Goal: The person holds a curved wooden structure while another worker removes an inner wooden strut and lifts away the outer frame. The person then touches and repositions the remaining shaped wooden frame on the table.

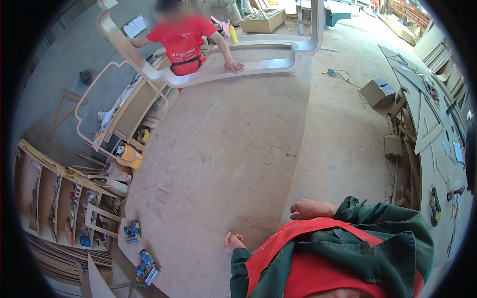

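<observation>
My left hand [234, 242] is low over the near part of the big work table [238, 129], its fingers loosely curled with nothing visible in them. To its right, my right hand [312, 208] hangs in front of my body with bent fingers a little apart, holding nothing I can see. At the far end of the table a large pale curved frame [213, 74] stands on the surface. A co-worker in a red shirt [184, 42] stands behind it with one hand resting on its lower rail.
Two blue power tools [132, 232] lie at the table's left edge, near a yellow bucket [130, 156] and a divided tool rack [59, 198]. A thin curved outline frame [82, 102] leans farther back. On the right are a cardboard box [377, 92] and a side bench [442, 169] with tools.
</observation>
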`<act>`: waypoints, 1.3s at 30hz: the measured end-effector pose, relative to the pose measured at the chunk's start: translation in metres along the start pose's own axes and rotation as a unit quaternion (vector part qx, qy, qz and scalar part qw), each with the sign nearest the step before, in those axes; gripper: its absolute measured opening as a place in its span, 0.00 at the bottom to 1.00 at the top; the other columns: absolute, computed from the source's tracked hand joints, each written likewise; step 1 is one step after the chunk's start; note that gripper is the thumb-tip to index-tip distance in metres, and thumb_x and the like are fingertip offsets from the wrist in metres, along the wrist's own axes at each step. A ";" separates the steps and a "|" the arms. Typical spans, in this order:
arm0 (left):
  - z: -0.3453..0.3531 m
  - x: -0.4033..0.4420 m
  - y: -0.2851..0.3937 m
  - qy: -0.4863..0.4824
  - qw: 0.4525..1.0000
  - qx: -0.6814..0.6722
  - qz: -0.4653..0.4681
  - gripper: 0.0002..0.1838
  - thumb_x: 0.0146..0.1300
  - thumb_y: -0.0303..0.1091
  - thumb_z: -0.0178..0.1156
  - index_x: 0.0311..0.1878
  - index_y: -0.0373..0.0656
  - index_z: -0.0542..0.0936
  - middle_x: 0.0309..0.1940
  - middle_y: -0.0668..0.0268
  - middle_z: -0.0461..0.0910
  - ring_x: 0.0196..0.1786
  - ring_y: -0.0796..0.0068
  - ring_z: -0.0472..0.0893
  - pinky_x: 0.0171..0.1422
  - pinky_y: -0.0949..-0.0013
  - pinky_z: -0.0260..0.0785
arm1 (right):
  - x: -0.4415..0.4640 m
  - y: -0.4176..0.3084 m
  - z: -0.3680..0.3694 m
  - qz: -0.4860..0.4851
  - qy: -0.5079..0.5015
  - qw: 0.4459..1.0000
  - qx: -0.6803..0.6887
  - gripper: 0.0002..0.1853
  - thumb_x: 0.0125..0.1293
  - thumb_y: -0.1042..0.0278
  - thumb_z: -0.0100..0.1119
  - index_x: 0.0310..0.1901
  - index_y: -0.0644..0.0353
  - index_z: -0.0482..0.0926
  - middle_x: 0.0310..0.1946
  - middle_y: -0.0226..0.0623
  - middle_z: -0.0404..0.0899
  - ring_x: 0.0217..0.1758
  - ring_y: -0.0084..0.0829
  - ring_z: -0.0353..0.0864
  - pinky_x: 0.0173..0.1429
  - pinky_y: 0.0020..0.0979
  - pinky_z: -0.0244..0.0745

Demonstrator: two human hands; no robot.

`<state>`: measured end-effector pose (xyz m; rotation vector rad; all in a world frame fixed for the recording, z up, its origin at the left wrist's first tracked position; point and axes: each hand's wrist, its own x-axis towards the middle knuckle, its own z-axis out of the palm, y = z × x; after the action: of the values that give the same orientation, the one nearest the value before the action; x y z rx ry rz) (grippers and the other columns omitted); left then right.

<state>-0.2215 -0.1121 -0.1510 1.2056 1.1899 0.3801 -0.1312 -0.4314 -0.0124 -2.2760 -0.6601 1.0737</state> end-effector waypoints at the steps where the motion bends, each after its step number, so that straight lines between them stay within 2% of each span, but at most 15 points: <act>1: 0.000 0.000 0.000 0.001 1.000 0.003 0.003 0.14 0.62 0.21 0.51 0.49 0.37 0.78 0.28 0.61 0.79 0.22 0.73 0.78 0.24 0.74 0.72 | 0.000 0.001 0.001 -0.004 0.003 1.000 -0.002 0.23 0.68 0.53 0.54 0.53 0.66 0.77 0.47 0.55 0.80 0.52 0.55 0.78 0.55 0.46 0.74; 8: -0.006 0.002 0.000 0.001 1.000 -0.007 0.002 0.14 0.60 0.21 0.52 0.49 0.38 0.78 0.28 0.61 0.79 0.23 0.72 0.78 0.26 0.74 0.72 | 0.000 0.000 0.004 -0.006 0.018 1.000 -0.004 0.22 0.68 0.54 0.54 0.50 0.66 0.78 0.43 0.56 0.81 0.49 0.56 0.78 0.53 0.48 0.73; 11: 0.000 -0.005 0.003 -0.018 1.000 -0.005 -0.004 0.14 0.60 0.21 0.52 0.49 0.39 0.79 0.28 0.61 0.79 0.24 0.72 0.77 0.27 0.75 0.71 | -0.003 0.003 0.008 -0.014 0.060 0.998 0.019 0.19 0.65 0.54 0.55 0.38 0.67 0.79 0.35 0.57 0.80 0.43 0.58 0.78 0.48 0.51 0.73; 12: 0.000 -0.007 0.005 -0.006 1.000 -0.008 -0.006 0.14 0.59 0.22 0.52 0.49 0.39 0.79 0.28 0.61 0.79 0.24 0.72 0.77 0.27 0.75 0.71 | -0.005 0.005 0.009 0.001 0.075 0.997 0.029 0.19 0.65 0.54 0.55 0.38 0.67 0.79 0.35 0.57 0.80 0.43 0.58 0.78 0.48 0.51 0.73; 15: 0.001 -0.008 0.009 0.000 1.000 0.021 -0.001 0.15 0.59 0.23 0.51 0.48 0.40 0.79 0.28 0.61 0.79 0.24 0.72 0.76 0.27 0.75 0.70 | -0.001 0.005 0.008 -0.029 0.040 0.999 -0.003 0.20 0.67 0.54 0.54 0.43 0.68 0.79 0.38 0.57 0.80 0.45 0.57 0.78 0.50 0.50 0.73; 23: 0.004 -0.005 0.010 0.021 0.999 0.041 -0.001 0.16 0.58 0.23 0.49 0.48 0.40 0.80 0.28 0.61 0.79 0.25 0.72 0.77 0.27 0.74 0.70 | -0.006 0.000 0.004 -0.021 0.056 0.998 0.023 0.18 0.64 0.56 0.58 0.40 0.68 0.80 0.37 0.57 0.81 0.44 0.57 0.79 0.47 0.51 0.73; 27: 0.004 -0.006 0.013 0.023 0.999 0.047 -0.005 0.16 0.58 0.23 0.49 0.47 0.40 0.80 0.29 0.61 0.80 0.25 0.72 0.77 0.27 0.74 0.71 | -0.007 0.003 0.006 -0.030 0.058 0.998 0.021 0.19 0.66 0.56 0.54 0.40 0.69 0.79 0.37 0.58 0.80 0.44 0.58 0.78 0.49 0.51 0.72; 36: 0.004 -0.002 0.011 0.019 0.998 0.053 -0.002 0.16 0.58 0.23 0.49 0.47 0.40 0.80 0.29 0.60 0.80 0.25 0.71 0.78 0.27 0.73 0.71 | 0.001 0.013 0.011 -0.051 0.058 0.997 0.020 0.20 0.65 0.56 0.54 0.39 0.71 0.78 0.34 0.58 0.80 0.41 0.58 0.78 0.47 0.51 0.72; 39: 0.005 -0.001 0.011 0.024 0.998 0.054 0.000 0.15 0.58 0.24 0.49 0.47 0.40 0.80 0.29 0.60 0.80 0.25 0.71 0.78 0.27 0.73 0.71 | 0.004 0.014 0.012 -0.049 0.056 0.997 0.017 0.17 0.62 0.60 0.56 0.39 0.70 0.79 0.36 0.59 0.80 0.42 0.57 0.78 0.45 0.50 0.73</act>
<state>-0.2139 -0.1108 -0.1419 1.2961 1.2648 0.3501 -0.1360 -0.4365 -0.0300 -2.2313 -0.6955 0.8985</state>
